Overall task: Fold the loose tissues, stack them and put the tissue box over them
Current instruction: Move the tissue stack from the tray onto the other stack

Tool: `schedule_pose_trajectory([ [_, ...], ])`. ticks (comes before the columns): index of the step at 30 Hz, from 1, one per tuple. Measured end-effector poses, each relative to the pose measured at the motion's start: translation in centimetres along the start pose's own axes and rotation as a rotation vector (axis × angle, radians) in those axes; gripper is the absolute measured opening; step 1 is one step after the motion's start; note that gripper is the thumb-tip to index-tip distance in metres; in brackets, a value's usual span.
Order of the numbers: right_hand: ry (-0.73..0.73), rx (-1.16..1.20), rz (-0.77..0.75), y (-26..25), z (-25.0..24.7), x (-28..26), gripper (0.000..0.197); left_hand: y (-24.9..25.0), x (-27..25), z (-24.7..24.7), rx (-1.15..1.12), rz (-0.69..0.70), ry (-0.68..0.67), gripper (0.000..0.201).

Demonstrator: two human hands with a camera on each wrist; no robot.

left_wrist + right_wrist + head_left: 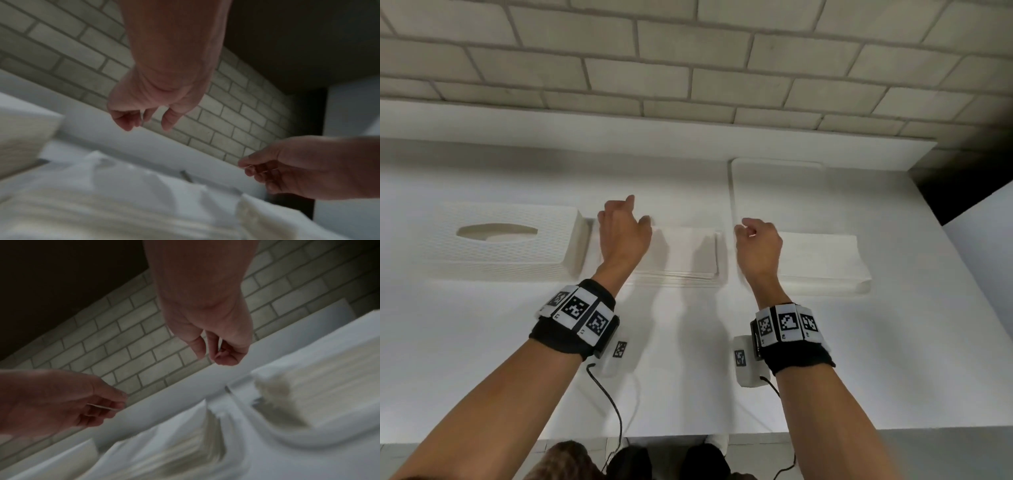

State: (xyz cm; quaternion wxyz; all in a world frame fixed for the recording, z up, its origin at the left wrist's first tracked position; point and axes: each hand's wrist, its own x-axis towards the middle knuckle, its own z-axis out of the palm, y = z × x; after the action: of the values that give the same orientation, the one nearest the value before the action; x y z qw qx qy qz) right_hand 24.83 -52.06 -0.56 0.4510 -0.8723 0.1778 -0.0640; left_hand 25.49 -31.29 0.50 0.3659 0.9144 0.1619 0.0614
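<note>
A white tissue box [506, 240] with an oval slot lies on the white table at the left. Right of it sits a stack of folded tissues [688, 253]. A second, thicker pile of tissues [822, 263] lies on a white tray [774, 178] at the right. My left hand [637, 216] hovers over the left end of the middle stack, and my right hand [744, 228] over the gap before the tray. Each pinches a corner of a thin white tissue [102, 407], which shows only as a pale edge between the fingers. The sheet itself is hard to make out against the white.
A brick wall with a white ledge [654, 130] runs along the back of the table. The table's right edge [962, 240] drops into a dark gap. Cables hang from both wrist units towards the front edge.
</note>
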Motion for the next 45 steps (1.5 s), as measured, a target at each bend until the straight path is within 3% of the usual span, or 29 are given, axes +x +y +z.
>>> schedule_pose_trajectory([
  [3, 0.142, 0.034, -0.061, 0.8, -5.2, 1.4, 0.023, 5.2, -1.4, 1.7, -0.260, 0.057, -0.127, 0.039],
  [7, 0.256, -0.020, 0.036, 5.1, -12.0, 3.7, 0.023, 11.1, -4.2, 5.4, -0.382, 0.019, -0.320, 0.034],
  [12, 0.182, -0.085, 0.238, 9.8, -16.5, 5.4, 0.038, 13.8, -6.5, 10.3, -0.319, -0.104, -0.426, 0.040],
  [16, 0.053, -0.129, 0.219, 11.4, -16.6, 6.8, 0.050, 14.1, -7.0, 12.8, -0.268, -0.221, -0.402, 0.028],
  [18, 0.012, -0.177, 0.207, 11.9, -16.2, 7.3, 0.052, 14.1, -7.1, 13.5, -0.250, -0.285, -0.390, 0.009],
  [22, -0.023, -0.218, 0.233, 12.6, -15.7, 8.0, 0.053, 14.4, -7.0, 14.6, -0.248, -0.348, -0.357, 0.044],
  [29, -0.019, -0.189, 0.233, 13.0, -15.4, 8.0, 0.051, 14.9, -6.5, 15.1, -0.291, -0.424, -0.311, 0.039],
  [31, -0.022, -0.192, 0.234, 13.0, -15.4, 8.1, 0.051, 15.6, -6.5, 14.5, -0.365, -0.503, -0.325, 0.016],
  [32, -0.025, -0.193, 0.235, 13.0, -15.4, 8.1, 0.051, 15.6, -6.4, 14.5, -0.401, -0.530, -0.356, 0.018],
  [34, -0.029, -0.194, 0.239, 13.1, -15.4, 8.2, 0.051, 15.9, -6.5, 14.4, -0.405, -0.573, -0.426, 0.042],
  [39, -0.027, -0.185, 0.249, 13.1, -15.4, 8.2, 0.051, 16.1, -6.9, 14.5, -0.301, -0.534, -0.395, 0.040],
  [45, -0.031, -0.194, 0.258, 13.2, -15.4, 8.3, 0.050, 17.0, -7.2, 14.0, -0.456, -0.472, -0.427, 0.034],
])
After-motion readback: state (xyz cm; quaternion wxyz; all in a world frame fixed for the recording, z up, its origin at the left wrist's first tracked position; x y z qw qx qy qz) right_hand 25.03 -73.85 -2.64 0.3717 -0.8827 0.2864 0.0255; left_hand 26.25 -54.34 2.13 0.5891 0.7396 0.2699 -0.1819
